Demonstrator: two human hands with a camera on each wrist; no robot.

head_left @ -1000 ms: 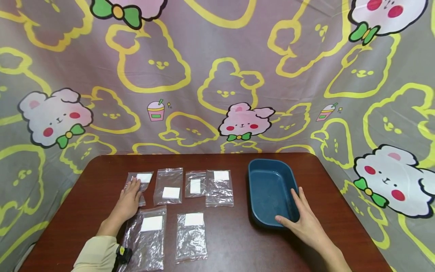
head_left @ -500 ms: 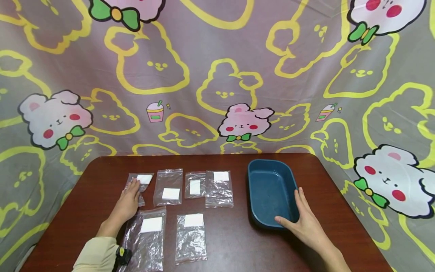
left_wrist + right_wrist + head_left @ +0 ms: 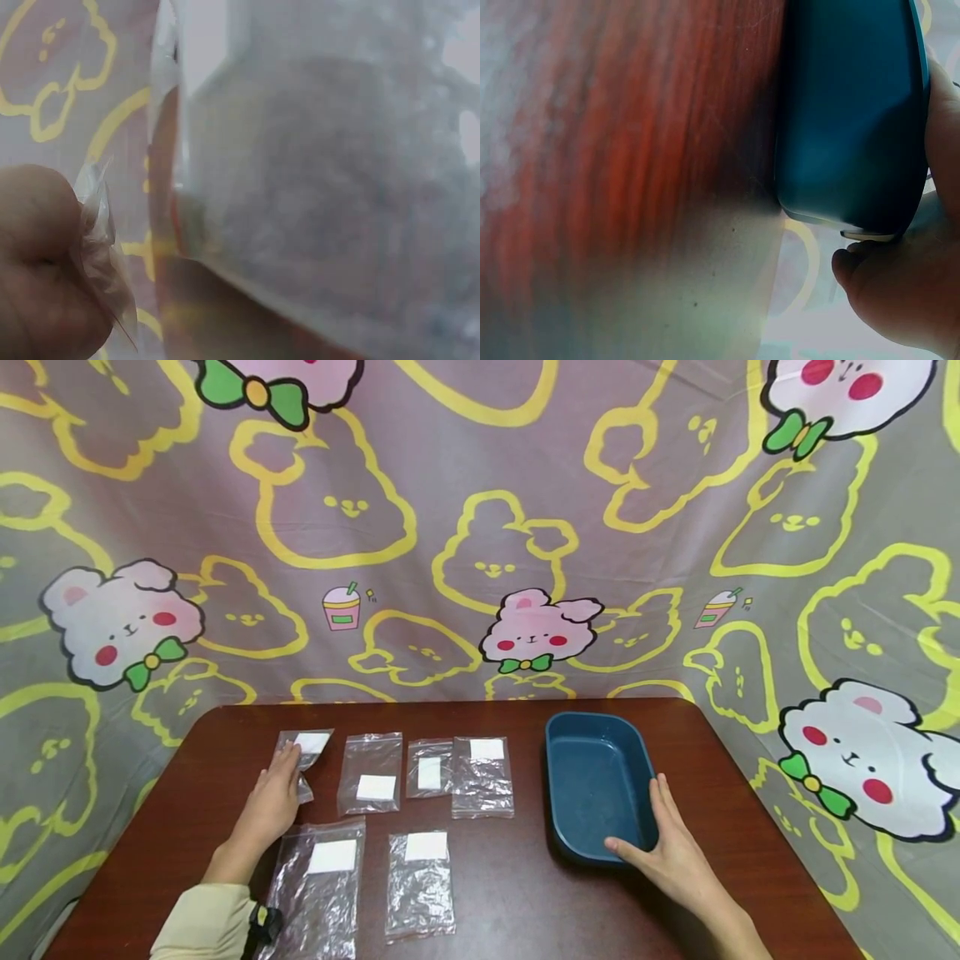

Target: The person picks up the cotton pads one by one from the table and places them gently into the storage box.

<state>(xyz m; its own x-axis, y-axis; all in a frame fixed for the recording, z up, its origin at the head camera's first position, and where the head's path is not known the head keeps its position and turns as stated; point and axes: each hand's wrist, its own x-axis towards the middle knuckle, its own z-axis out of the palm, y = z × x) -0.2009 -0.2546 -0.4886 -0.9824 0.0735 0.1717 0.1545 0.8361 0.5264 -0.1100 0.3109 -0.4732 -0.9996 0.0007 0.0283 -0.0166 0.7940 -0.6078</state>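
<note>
At the table [image 3: 510, 893], left hand [image 3: 272, 797] pinches a bag [image 3: 310, 750] — right hand [image 3: 671, 856], spread wide, touches a bin [image 3: 592, 781].

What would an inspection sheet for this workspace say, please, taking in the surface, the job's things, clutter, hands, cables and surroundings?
Surface: glossy reddish-brown table, wood-grained.
Bags: five clear bags lie flat, each with a white rectangle; a crumpled bag, also with one, is at the far left, partly hidden.
Container: blue tub on the right, upright, nothing visible inside.
Clutter: nothing seen.
Left hand: pinches the crumpled bag; black wristband below.
Right hand: rests against the tub's near right corner, thumb and fingers spread.
Cables: nothing seen.
Surroundings: cartoon-print cloth behind and at both sides.
</note>
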